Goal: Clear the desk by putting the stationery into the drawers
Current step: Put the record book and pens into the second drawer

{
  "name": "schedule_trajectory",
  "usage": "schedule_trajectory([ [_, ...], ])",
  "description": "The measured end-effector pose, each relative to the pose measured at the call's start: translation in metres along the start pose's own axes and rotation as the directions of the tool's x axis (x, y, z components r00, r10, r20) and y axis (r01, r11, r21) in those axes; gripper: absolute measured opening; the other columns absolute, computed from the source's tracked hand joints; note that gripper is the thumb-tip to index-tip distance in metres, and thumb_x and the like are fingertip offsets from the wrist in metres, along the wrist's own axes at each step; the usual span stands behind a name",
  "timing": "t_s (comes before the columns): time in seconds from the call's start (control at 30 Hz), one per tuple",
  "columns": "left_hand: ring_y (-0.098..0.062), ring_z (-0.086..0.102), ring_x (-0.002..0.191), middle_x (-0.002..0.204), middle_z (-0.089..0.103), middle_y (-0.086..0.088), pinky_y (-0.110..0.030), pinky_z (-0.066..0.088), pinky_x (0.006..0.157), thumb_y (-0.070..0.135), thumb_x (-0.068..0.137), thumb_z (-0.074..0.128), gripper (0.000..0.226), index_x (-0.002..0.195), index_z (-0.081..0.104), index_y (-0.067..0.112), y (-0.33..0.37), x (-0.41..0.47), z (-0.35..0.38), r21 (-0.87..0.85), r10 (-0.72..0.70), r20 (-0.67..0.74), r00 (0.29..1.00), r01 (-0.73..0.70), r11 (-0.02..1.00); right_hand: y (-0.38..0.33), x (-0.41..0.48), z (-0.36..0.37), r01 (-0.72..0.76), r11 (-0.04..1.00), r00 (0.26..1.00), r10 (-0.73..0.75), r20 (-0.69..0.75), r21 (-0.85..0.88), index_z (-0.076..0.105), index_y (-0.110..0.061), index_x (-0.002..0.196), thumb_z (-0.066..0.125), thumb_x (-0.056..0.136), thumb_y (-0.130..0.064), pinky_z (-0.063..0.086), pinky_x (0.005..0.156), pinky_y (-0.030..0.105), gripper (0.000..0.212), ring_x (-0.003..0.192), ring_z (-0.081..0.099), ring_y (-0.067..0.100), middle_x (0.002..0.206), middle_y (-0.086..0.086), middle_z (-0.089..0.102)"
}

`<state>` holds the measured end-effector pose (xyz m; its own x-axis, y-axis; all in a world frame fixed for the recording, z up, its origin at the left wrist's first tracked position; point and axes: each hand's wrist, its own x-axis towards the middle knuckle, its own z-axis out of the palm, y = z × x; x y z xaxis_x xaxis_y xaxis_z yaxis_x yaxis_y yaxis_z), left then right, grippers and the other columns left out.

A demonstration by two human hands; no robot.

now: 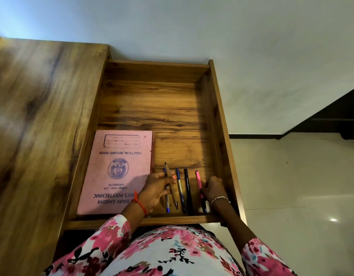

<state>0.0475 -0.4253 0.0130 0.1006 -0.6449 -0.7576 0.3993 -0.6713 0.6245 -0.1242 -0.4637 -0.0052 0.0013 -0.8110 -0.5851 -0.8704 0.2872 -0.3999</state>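
Floral sleeve (112,230) nearest. Left hand (156,188) pinches brown pen (173,194) inside open drawer (222,136), beside pink book (116,168). Right hand (213,188) grips pink highlighter (198,181). Blue pen (180,188) and black pen (187,188) lie between hands.

The drawer (218,108) stands open just right of the desk (42,116), and at its near end the book (120,166) lies flat on the left with five pens (181,188) side by side to its right (left hand (156,188) holds the leftmost pair, right hand (213,188) pinches the rightmost).
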Motion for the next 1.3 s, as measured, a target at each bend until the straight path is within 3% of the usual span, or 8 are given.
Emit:
schedule_trajectory([
  [0.2,-0.017,0.063,0.081,0.098,0.065,-0.012,-0.032,0.051,0.069,-0.002,0.082,0.062,0.025,0.107,0.058,0.000,-0.003,0.001,0.005,0.003,0.001,-0.034,0.999,-0.001,1.000,-0.020,-0.017,-0.003,0.125,0.942,0.985,-0.155,0.071,0.312,0.068,-0.001,0.083,0.069,0.079,-0.014,0.048,0.045,0.015,0.014,0.050,0.059,0.004,0.064,0.001,0.062],
  [0.27,-0.016,0.062,0.075,0.087,0.065,-0.008,-0.025,0.051,0.060,-0.002,0.084,0.058,0.019,0.103,0.060,-0.001,-0.003,-0.001,0.012,-0.012,-0.004,-0.012,1.000,0.004,1.000,-0.030,-0.024,0.002,0.154,0.913,0.972,-0.209,0.110,0.377,0.066,-0.013,0.072,0.072,0.075,-0.010,0.049,0.048,0.016,0.007,0.049,0.057,0.001,0.063,-0.004,0.061],
  [0.37,-0.013,0.060,0.073,0.085,0.065,-0.006,-0.017,0.050,0.051,-0.001,0.087,0.055,0.025,0.112,0.059,-0.004,-0.004,-0.001,0.020,-0.029,0.000,0.010,1.000,0.000,1.000,-0.035,-0.026,0.010,0.187,0.900,0.970,-0.232,0.070,0.394,0.058,-0.025,0.063,0.071,0.075,-0.004,0.050,0.053,0.021,0.027,0.053,0.057,0.005,0.063,-0.003,0.061],
  [0.5,-0.015,0.061,0.078,0.088,0.064,-0.008,-0.022,0.052,0.066,0.000,0.088,0.053,0.031,0.119,0.054,-0.006,-0.006,-0.001,0.024,-0.051,-0.015,0.054,0.998,0.017,0.999,-0.031,-0.028,0.003,0.165,0.899,0.971,-0.219,0.091,0.407,0.068,-0.003,0.080,0.069,0.077,-0.003,0.051,0.048,0.020,0.003,0.044,0.057,0.002,0.061,0.000,0.061],
  [0.57,-0.018,0.060,0.093,0.100,0.064,-0.011,-0.027,0.050,0.080,0.000,0.088,0.054,0.033,0.120,0.053,-0.004,-0.006,-0.003,0.027,-0.043,-0.018,0.077,0.997,0.021,0.999,-0.026,-0.026,-0.004,0.152,0.906,0.982,-0.185,0.048,0.395,0.067,0.003,0.087,0.068,0.078,-0.004,0.047,0.044,0.013,0.012,0.046,0.058,0.002,0.063,0.001,0.062],
  [0.7,-0.024,0.052,0.119,0.122,0.058,-0.017,-0.034,0.044,0.093,0.001,0.087,0.056,0.036,0.123,0.051,-0.004,-0.007,-0.002,0.023,-0.049,-0.026,0.077,0.997,0.030,0.998,-0.013,-0.022,-0.016,0.124,0.989,0.973,-0.105,-0.207,0.079,0.067,0.001,0.084,0.067,0.078,-0.007,0.048,0.056,0.022,0.010,0.074,0.066,0.023,0.081,0.010,0.068],
  [0.87,-0.017,0.060,0.098,0.103,0.064,-0.011,-0.029,0.049,0.082,0.000,0.088,0.055,0.033,0.120,0.052,-0.004,-0.006,-0.001,0.016,-0.081,-0.036,0.077,0.996,0.042,0.996,-0.013,-0.030,-0.017,0.043,0.923,0.983,-0.108,-0.150,-0.383,0.056,-0.002,0.105,0.047,0.091,-0.006,0.047,0.079,0.031,0.017,0.104,0.060,0.029,0.110,0.014,0.062],
  [1.3,-0.022,0.060,0.102,0.099,0.064,-0.012,-0.031,0.051,0.082,0.000,0.086,0.057,0.030,0.115,0.055,-0.003,0.001,-0.002,-0.004,-0.151,0.017,0.009,1.000,-0.016,0.988,-0.015,-0.018,-0.007,0.036,0.880,0.994,-0.079,-0.070,-0.474,0.054,-0.005,0.111,0.049,0.091,-0.009,0.051,0.082,0.034,0.021,0.106,0.061,0.027,0.115,0.013,0.060],
])
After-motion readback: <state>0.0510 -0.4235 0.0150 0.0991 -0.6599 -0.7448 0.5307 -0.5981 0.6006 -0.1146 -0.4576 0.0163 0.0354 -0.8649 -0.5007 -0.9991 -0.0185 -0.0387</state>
